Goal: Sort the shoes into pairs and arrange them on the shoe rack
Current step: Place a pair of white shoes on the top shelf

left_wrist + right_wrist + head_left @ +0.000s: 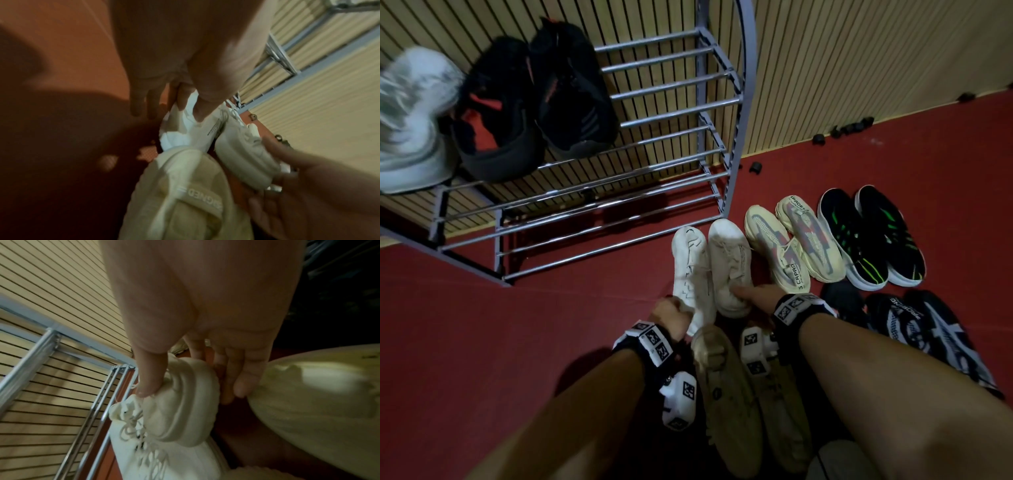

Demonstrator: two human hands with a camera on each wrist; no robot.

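Observation:
Two white sneakers lie side by side on the red floor in front of the rack, toes toward it. My left hand pinches the heel of the left white sneaker; in the left wrist view the thumb and fingers of the left hand grip that sneaker's collar. My right hand grips the heel of the right white sneaker. In the right wrist view the right hand has its thumb inside that sneaker's collar. The metal shoe rack holds a black-and-red pair.
A blurred white shoe sits at the rack's far left. On the floor to the right lie a cream-grey pair, a black-green pair and a black-white pair. A beige pair lies under my wrists. Slatted wall behind.

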